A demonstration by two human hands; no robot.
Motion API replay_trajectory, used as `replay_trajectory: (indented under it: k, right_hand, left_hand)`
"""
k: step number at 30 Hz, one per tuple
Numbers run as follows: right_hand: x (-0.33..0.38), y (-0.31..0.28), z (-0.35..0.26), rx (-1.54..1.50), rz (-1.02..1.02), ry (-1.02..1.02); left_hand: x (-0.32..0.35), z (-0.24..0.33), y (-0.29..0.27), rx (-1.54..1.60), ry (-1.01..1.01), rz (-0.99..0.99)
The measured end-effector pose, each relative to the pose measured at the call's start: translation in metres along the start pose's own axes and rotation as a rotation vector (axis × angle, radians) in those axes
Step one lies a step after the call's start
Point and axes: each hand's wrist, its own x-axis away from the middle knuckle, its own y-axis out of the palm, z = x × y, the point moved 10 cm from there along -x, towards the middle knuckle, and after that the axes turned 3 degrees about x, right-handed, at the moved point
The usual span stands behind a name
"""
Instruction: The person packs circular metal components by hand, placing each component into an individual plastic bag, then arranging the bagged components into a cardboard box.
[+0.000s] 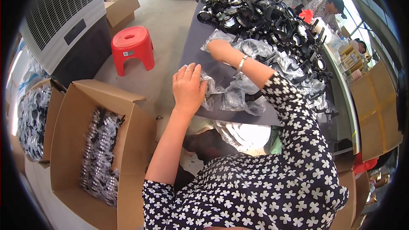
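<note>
My left hand [188, 86] is over the left edge of the grey-topped table [194, 47], its back up and fingers stretched out. Beside its thumb lies a clear plastic-wrapped piece [208, 91]. Farther forward, my right hand [222, 51] bends down at a clear plastic bag [218, 37]; its fingers are hidden, so a hold on the bag cannot be made out. Another bagged piece with a round outline [236, 98] rests between my forearms. Beyond my right hand rises a big heap of black handled pieces with round shiny metal rings [255, 15].
An open carton [128, 145] at left holds rows of bagged pieces [100, 157]; another filled carton [34, 123] stands beyond it. A red stool [133, 47] and a large air cooler [64, 21] stand on the floor. Two other people [326, 10] are at far right.
</note>
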Motion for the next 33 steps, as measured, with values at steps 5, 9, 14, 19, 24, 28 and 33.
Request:
replay_trajectory:
  k: [5,9,14,19,24,28,33]
  right_hand:
    - [-0.004,0.01,0.021,0.291,-0.001,0.01]
    - [0.012,-0.025,-0.043,0.217,0.187,-0.34]
    - [0.04,-0.023,-0.078,-0.622,-0.159,-0.417]
    - [0.056,0.003,-0.057,-1.375,-0.317,-0.074]
    - [0.05,0.01,-0.049,-1.508,-0.367,-0.016]
    - [0.022,-0.042,0.007,-0.334,0.151,-0.056]
    - [0.026,-0.013,0.025,0.072,-0.09,0.023]
  left_hand:
    - [-0.003,0.003,-0.001,0.038,0.01,0.031]
    - [-0.002,-0.005,-0.003,0.055,-0.041,0.025]
    - [-0.003,-0.009,0.0,0.04,-0.096,0.032]
    - [-0.008,-0.01,0.002,0.071,-0.118,-0.045]
    - [-0.009,-0.017,0.007,0.056,-0.191,-0.088]
    - [-0.01,-0.014,0.006,0.032,-0.187,-0.072]
    - [-0.007,-0.015,0.002,0.006,-0.178,-0.066]
